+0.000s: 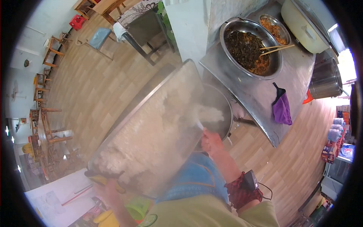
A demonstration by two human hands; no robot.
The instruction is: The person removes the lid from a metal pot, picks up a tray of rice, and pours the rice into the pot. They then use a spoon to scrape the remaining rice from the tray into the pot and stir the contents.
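A large metal tray (143,99) of steaming white rice (151,125) is tilted in front of me, its far right end over a round metal pot (226,99). My left hand (110,188) grips the tray's near left corner through a dark and yellow cloth (99,178). Closed round the handle of a white rice paddle (199,124), my right hand (211,141) is above the pot's near side. Rice lies about the paddle's blade, which steam partly blurs.
On the metal table (242,90) at right stand a bowl of dark greens (245,53) with chopsticks (278,49), a smaller food bowl (274,28) and a cream tub (304,26). A purple cloth (283,109) lies there too. A white surface (56,195) is at lower left.
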